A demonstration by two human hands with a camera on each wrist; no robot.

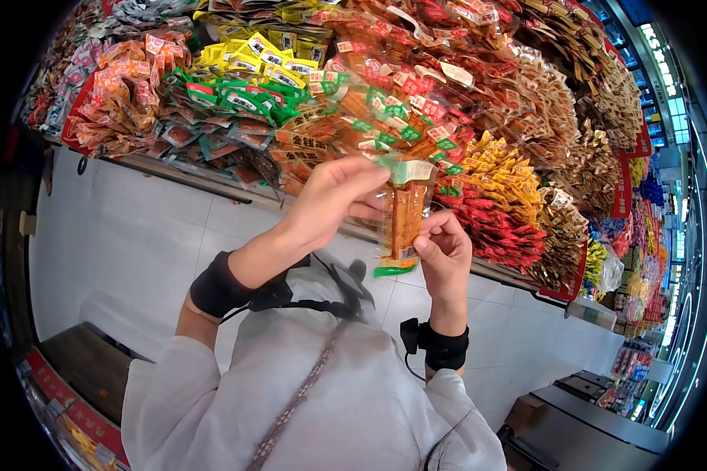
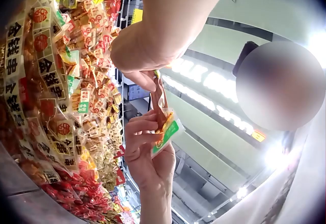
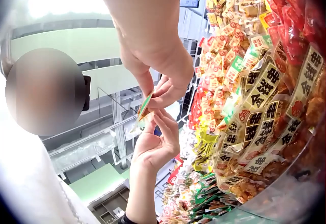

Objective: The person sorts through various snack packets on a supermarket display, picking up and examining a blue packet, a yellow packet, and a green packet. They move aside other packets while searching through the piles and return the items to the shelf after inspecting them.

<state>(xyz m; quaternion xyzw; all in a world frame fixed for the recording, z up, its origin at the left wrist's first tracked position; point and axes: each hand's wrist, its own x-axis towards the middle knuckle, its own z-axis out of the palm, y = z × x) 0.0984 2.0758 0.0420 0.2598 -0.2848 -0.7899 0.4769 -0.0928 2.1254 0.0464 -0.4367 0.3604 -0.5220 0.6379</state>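
Observation:
Between both hands, in front of the chest, is a clear snack packet [image 1: 407, 216] with reddish-brown food strips inside and green ends. My left hand [image 1: 328, 202] pinches its top end between thumb and fingers. Lower down, the thumb and fingers of my right hand [image 1: 446, 250] grip the packet's right edge. The left wrist view shows the packet [image 2: 164, 132] nearly edge-on, with the right hand [image 2: 148, 155] below the left hand [image 2: 145, 50]. From the right wrist, only a thin slice of the packet [image 3: 144, 107] shows between the hands.
A wide display heaped with packaged snacks stretches ahead, with green packets [image 1: 236, 98], yellow packets [image 1: 263, 56] and red packets [image 1: 499, 228]. Its front edge [image 1: 188, 174] runs just beyond the hands. A grey counter [image 1: 597, 420] stands at lower right, above the tiled floor [image 1: 145, 228].

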